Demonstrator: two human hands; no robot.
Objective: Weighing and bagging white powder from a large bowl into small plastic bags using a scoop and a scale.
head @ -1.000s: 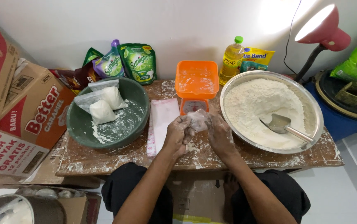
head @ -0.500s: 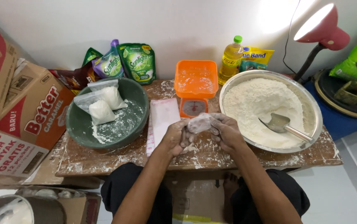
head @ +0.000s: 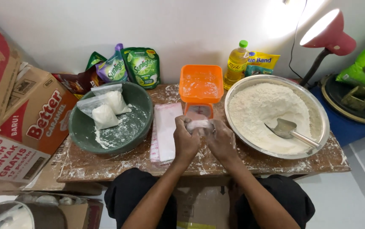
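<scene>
Left of the scale [head: 201,91], two filled bags [head: 105,108] lie in the green bowl [head: 140,127]. Just before the scale, my left hand [head: 185,142] and right hand [head: 220,142] both close around a small flour bag [head: 198,124]. Right of it sits the flour pan [head: 322,127].

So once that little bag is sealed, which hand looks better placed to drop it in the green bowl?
Probably the left hand. It sits on the side of the green bowl, where two filled bags already lie. The right hand would have to cross over; both currently grip the small bag.
</scene>
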